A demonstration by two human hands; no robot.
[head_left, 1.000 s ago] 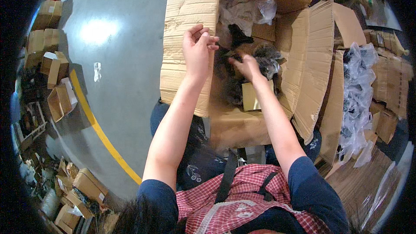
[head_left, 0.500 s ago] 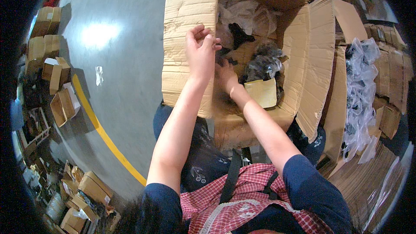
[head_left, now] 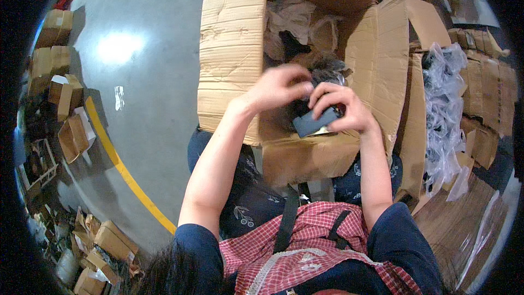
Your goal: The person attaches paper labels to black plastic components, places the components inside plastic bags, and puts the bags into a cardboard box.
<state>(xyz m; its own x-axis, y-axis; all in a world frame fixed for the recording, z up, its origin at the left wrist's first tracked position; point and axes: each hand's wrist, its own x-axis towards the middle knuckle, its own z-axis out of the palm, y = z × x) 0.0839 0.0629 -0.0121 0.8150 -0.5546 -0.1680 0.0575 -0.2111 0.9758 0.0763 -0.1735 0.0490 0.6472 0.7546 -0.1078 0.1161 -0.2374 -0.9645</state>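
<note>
A large open cardboard box stands between my knees with its flaps folded outward. Above its near side, my right hand grips a small dark blue-grey rectangular block, whose exact kind I cannot make out. My left hand hovers just left of it, fingers curled and smeared by motion. Whether it holds anything is hidden. Inside the box lie crumpled plastic bags, a black piece and a dark bagged item.
Clear plastic bags of dark items fill a carton to the right, beside a brown wood-grain surface. Stacked cartons stand beyond. On the left, a yellow line crosses the grey floor near several small cartons.
My right hand has come up out of the box with the dark block in it. My left hand has moved right and down from the left flap, toward the right hand.
</note>
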